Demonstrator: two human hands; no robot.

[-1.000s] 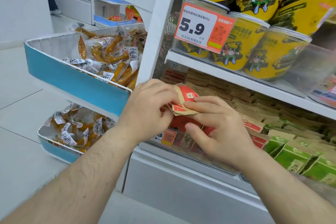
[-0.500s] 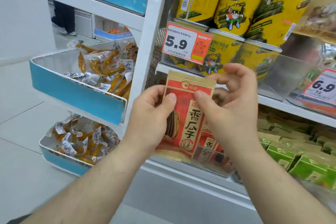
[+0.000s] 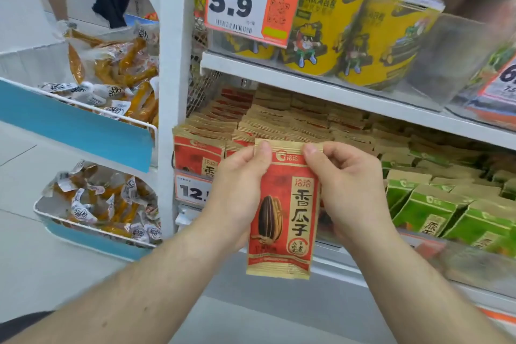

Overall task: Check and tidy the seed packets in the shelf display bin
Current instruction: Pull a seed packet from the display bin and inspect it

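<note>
Red packet [image 3: 282, 212] reads 洽洽 香瓜子, w/ seed pic. Tags: 5.9 [image 3: 252, 0], 12. [image 3: 192, 190]. Left hand [image 3: 237, 190] & right hand [image 3: 349, 187] both pinch its top edge, thumbs in front.

Gap under upper shelf [image 3: 321, 92] open; packet rows [image 3: 279, 120] fill bin.

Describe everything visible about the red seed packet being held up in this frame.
The red seed packet is a flat, sealed pouch with tan crimped bands at top and bottom, paper-like in look. Its front shows a dark striped sunflower seed, large black characters and a round logo near the top. It hangs upright, facing the camera, in front of the shelf bin. The left hand and right hand each pinch a top corner; nothing else touches it.
</note>
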